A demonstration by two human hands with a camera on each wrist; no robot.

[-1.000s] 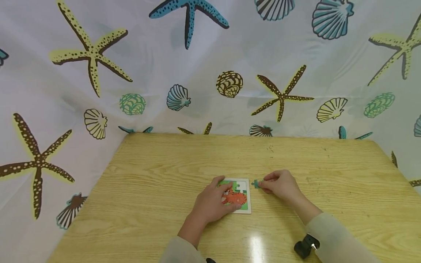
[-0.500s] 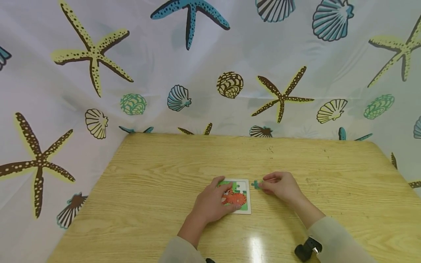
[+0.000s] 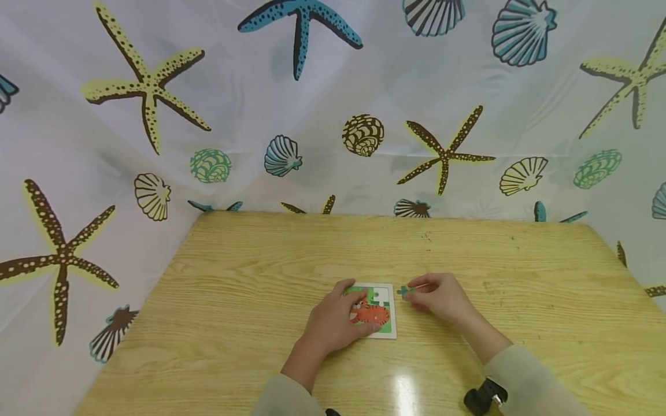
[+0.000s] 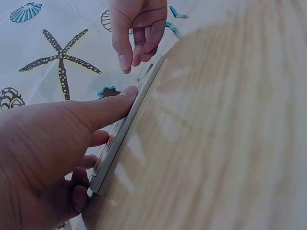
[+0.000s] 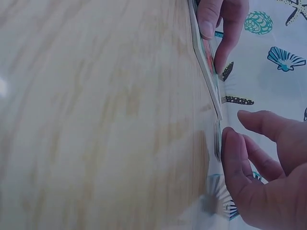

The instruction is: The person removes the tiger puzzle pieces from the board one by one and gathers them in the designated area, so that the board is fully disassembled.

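Note:
My left hand (image 3: pixel 335 318) holds a small framed jigsaw puzzle (image 3: pixel 393 320) with an orange striped tiger at its left side. In the left wrist view the thumb (image 4: pixel 115 105) presses flat near the puzzle's front edge, while the outer fingers curl by its left end. A white gap shows in the picture's upper right corner. Just right of the frame lies a teal-green puzzle piece (image 3: pixel 403 291). My right hand (image 3: pixel 442 297) has its thumb tip at this piece, and the right wrist view shows the index finger (image 5: pixel 261 123) raised apart from the thumb.
The wooden table (image 3: pixel 250 277) extends around the puzzle on all sides. A white curtain (image 3: pixel 322 92) printed with starfish and shells hangs along its back and sides. A black wrist camera (image 3: pixel 481 397) sits by the right sleeve.
My right hand has shifted slightly left and its index finger has lifted away from the thumb. The piece stays beside the frame, and the left hand stays put.

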